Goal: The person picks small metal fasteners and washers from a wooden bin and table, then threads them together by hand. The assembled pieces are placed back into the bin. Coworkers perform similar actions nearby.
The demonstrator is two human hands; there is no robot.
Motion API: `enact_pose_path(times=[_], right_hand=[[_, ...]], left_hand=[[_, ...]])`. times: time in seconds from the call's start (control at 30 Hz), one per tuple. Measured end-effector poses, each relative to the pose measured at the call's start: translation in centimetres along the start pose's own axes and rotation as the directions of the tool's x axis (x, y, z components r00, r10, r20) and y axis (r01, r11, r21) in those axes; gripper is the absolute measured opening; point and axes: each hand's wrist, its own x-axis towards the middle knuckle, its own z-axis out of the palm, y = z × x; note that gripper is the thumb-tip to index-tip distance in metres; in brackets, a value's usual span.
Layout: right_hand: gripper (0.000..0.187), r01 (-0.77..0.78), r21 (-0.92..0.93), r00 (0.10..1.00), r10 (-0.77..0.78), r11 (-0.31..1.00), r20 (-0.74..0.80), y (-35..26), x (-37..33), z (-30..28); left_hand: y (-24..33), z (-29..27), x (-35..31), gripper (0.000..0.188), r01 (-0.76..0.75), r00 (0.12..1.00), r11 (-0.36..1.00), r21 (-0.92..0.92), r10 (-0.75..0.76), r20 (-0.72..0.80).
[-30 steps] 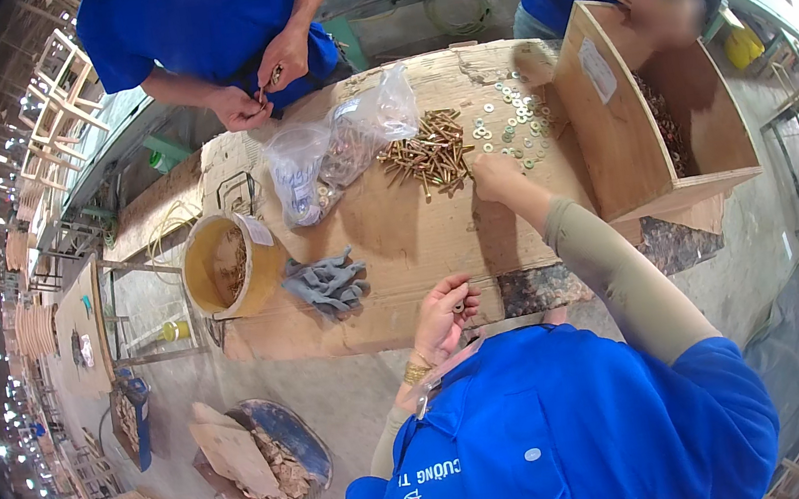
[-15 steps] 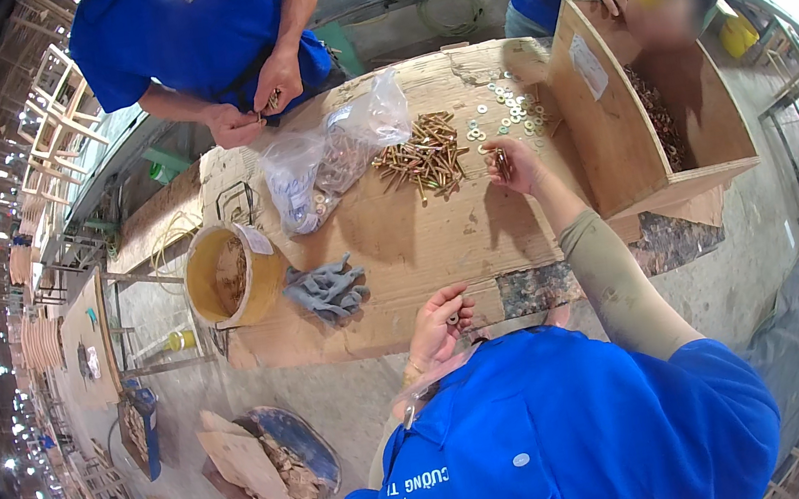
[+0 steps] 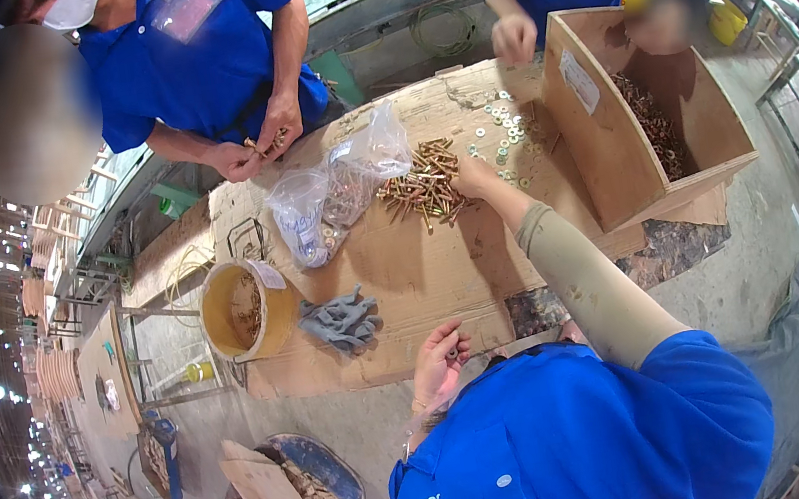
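Note:
My right hand (image 3: 477, 178) reaches to the right edge of a pile of brass-coloured bolts (image 3: 420, 188) on the cardboard-covered table. Its fingers are curled down among the bolts, and their tips are hidden. Low in front of my body, palm up, my left hand (image 3: 438, 364) curls around a small metal washer (image 3: 452, 353). Loose washers (image 3: 502, 125) lie scattered just beyond my right hand. A clear plastic bag (image 3: 337, 197) with small hardware inside rests left of the bolts.
A wooden box (image 3: 612, 141) holding hardware stands at the right. Grey gloves (image 3: 340, 320) and a yellowish bucket (image 3: 264, 308) are at the left. Across the table, one co-worker's hands (image 3: 255, 147) handle bolts; another co-worker's hand (image 3: 514, 36) is near the box.
My right hand, which held several bolts, has moved left into the bolt pile. My left hand stays low with the washer. The right co-worker's hand has left the box's rim.

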Motion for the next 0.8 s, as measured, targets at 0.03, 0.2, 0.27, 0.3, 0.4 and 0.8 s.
enact_pose_path(times=[0.03, 0.2, 0.27, 0.3, 0.4, 0.8], right_hand=[[0.031, 0.112, 0.002, 0.993, -0.112, 0.994, -0.049, 0.7, -0.3, -0.4], [0.02, -0.285, 0.771, 0.9, -0.116, 0.57, 0.419, 3.7, -5.5, -1.3], [0.018, -0.391, 0.896, 0.84, -0.315, 0.212, 0.441, 4.6, -8.3, -1.3], [0.015, -0.398, 0.91, 0.84, -0.351, 0.119, 0.413, 4.8, -10.0, -1.6], [0.009, -0.387, 0.922, 0.798, -0.503, -0.004, 0.332, 5.8, -13.9, -2.8], [0.005, 0.114, 0.991, 0.947, -0.293, -0.072, -0.13, 9.9, -27.2, -15.3]], left_hand=[[0.0, 0.0, 0.0, 0.022, 0.0, 1.0, 1.0, 0.0, 0.0, 0.001], [-0.5, 0.0, 1.5, 0.023, 0.055, 0.998, 0.998, -0.017, -0.054, 0.039], [-0.6, 0.7, 2.2, 0.024, 0.072, 0.996, 0.997, 0.013, -0.073, 0.045], [-0.5, 1.4, 2.8, 0.024, 0.077, 0.996, 0.997, 0.031, -0.078, 0.049], [-0.2, 4.4, 3.6, 0.022, 0.12, 0.987, 0.987, 0.106, -0.131, 0.098], [0.2, 20.5, 3.4, 0.018, 0.039, 0.81, 0.855, 0.517, -0.33, 0.485]])
